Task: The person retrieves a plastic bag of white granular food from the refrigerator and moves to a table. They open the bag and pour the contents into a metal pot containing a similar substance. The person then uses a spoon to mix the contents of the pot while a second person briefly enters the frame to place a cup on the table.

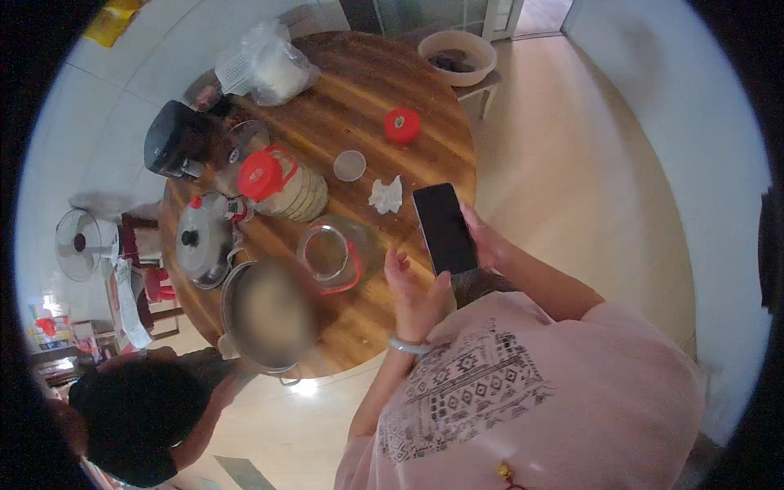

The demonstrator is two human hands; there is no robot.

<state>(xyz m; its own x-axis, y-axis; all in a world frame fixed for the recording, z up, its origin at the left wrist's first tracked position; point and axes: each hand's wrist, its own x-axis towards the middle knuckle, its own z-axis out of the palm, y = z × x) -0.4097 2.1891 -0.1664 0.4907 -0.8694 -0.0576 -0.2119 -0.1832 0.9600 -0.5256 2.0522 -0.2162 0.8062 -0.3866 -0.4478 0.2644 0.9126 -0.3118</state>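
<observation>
A dark-screened smartphone (446, 229) is gripped along its right side by my right hand (487, 242). My left hand (418, 300), with a pale bangle on its wrist, has its fingers spread and its thumb at the phone's bottom edge. To the left of that hand stands a lidless clear jar (367, 245) with a red carrying handle. Behind the phone, a crumpled white tissue (386, 194) lies on the round wooden table (361, 92). Farther back are a small translucent round disc or cup (350, 166) and a red screw lid (402, 125).
A red-lidded jar (306, 196) with pale contents stands near a glass pan lid (202, 245). A metal pot (231, 315) has blurred contents, with another person (141, 410) close by. Plastic-bagged goods (278, 73) and a black container (177, 138) line the far side. A basin (484, 58) rests on a stool.
</observation>
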